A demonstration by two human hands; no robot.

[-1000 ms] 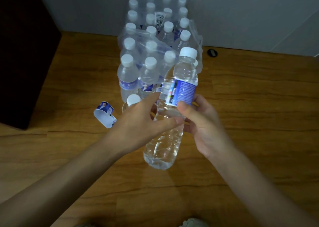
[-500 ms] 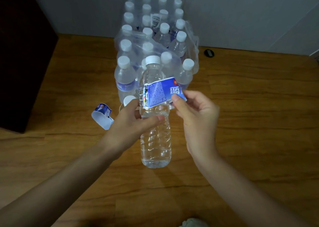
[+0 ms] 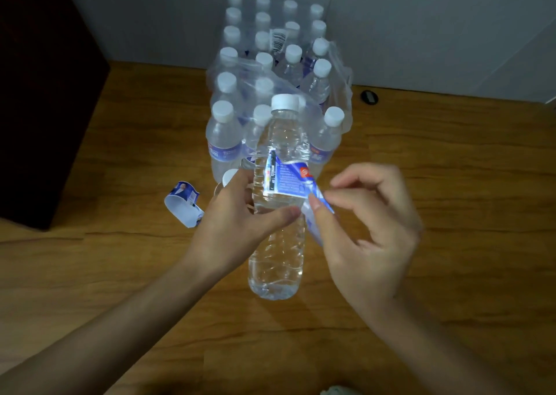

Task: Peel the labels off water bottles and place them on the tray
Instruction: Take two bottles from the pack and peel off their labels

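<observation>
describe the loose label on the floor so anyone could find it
Start at the shrink-wrapped pack of water bottles by the wall. On the wooden floor to its front left lies the peeled label, curled, blue outside, white inside. Unlike the other labels, it is on no bottle.

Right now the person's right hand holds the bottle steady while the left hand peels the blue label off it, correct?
Not quite: the hands are swapped. In the head view the left hand holds the bottle steady, and the right hand pinches the blue label and peels it off. The label is partly loose but still attached to the bottle.
</observation>
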